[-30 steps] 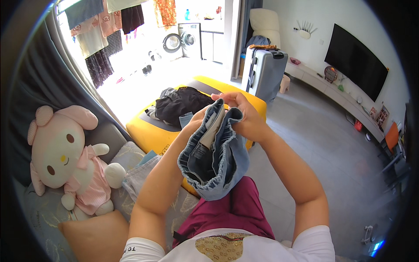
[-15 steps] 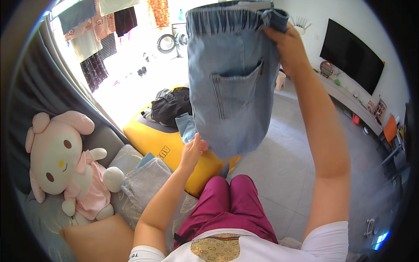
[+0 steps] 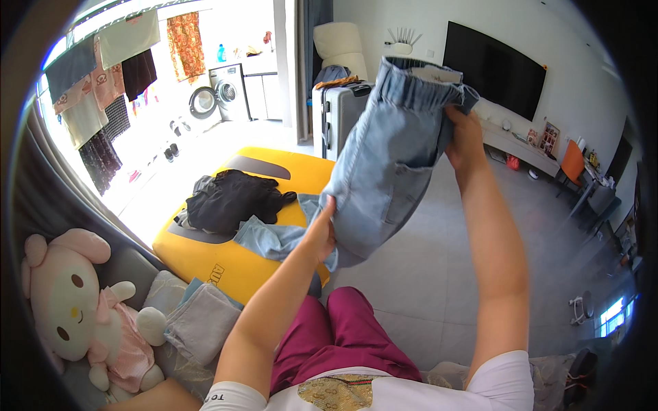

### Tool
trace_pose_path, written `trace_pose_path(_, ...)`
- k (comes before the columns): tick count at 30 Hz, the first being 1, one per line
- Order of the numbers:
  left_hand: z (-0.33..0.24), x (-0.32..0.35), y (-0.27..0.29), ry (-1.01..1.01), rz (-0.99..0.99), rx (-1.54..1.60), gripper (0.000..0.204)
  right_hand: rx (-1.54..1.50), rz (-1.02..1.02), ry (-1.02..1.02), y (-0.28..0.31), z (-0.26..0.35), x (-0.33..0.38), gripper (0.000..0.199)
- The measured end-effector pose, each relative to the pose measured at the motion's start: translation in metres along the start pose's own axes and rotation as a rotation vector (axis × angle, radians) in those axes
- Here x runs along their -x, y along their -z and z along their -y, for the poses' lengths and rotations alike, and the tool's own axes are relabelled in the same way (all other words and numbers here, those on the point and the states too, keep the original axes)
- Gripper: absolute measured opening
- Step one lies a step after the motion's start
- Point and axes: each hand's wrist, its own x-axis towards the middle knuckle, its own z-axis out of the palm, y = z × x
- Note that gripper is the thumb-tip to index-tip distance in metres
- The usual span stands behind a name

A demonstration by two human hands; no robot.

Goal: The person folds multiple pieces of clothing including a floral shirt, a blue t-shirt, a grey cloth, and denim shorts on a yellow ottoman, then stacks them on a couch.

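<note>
A pair of light blue jeans (image 3: 391, 151) with a gathered elastic waistband hangs in the air between my hands, tilted, its waist up and to the right. My right hand (image 3: 466, 133) is closed on the waistband's right end. Lower down, my left hand (image 3: 325, 229) grips the left edge of the denim, thumb on top. A leg of the jeans trails left onto the yellow ottoman (image 3: 253, 264). Beside that leg lies a heap of black clothing (image 3: 233, 198). The fingertips of both hands are partly hidden by the cloth.
Folded grey and teal clothes (image 3: 202, 322) lie on the sofa at left, next to a pink-and-white plush toy (image 3: 75, 301). Beyond the ottoman stand a silver suitcase (image 3: 336, 113) and a washing machine (image 3: 229, 89). Laundry (image 3: 96, 82) hangs at far left; a television (image 3: 497, 68) is on the wall.
The jeans have tilted and moved down a little, the waistband still in my right hand. My left hand has shifted onto the denim's edge. The view has turned, showing more room beyond.
</note>
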Motion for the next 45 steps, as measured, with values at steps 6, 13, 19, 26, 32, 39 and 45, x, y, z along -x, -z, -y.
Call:
trace_pose_path(6, 0.03, 0.002, -0.032, -0.02, 0.417, 0.422, 0.065, 0.095, -0.009, 0.026, 0.021, 0.022, -0.02, 0.031)
trace_pose_path(13, -0.026, -0.024, -0.111, -0.103, 0.555, 0.496, 0.063, 0.09, -0.302, 0.221, 0.05, 0.138, -0.028, 0.033)
trace_pose_path(19, -0.017, -0.034, -0.127, -0.146, 0.483, 0.319, 0.052, 0.284, -0.136, 0.349, 0.12, 0.2, -0.019, 0.035)
trace_pose_path(26, -0.101, -0.002, -0.049, -0.491, 0.054, -0.125, 0.062, 0.132, -0.248, 0.123, 0.101, 0.109, -0.015, 0.038)
trace_pose_path(32, -0.144, 0.036, -0.01, -0.61, -0.302, -0.985, 0.03, 0.014, -0.144, 0.129, 0.039, 0.057, -0.044, 0.029)
trace_pose_path(39, -0.065, 0.121, 0.038, 0.022, 0.515, -1.367, 0.023, 0.565, -0.027, -0.384, 0.024, 0.017, 0.012, 0.024)
trace_pose_path(45, -0.003, 0.047, 0.122, 0.371, 0.725, -1.165, 0.028, 0.69, 0.238, -1.118, 0.085, -0.148, 0.082, 0.028)
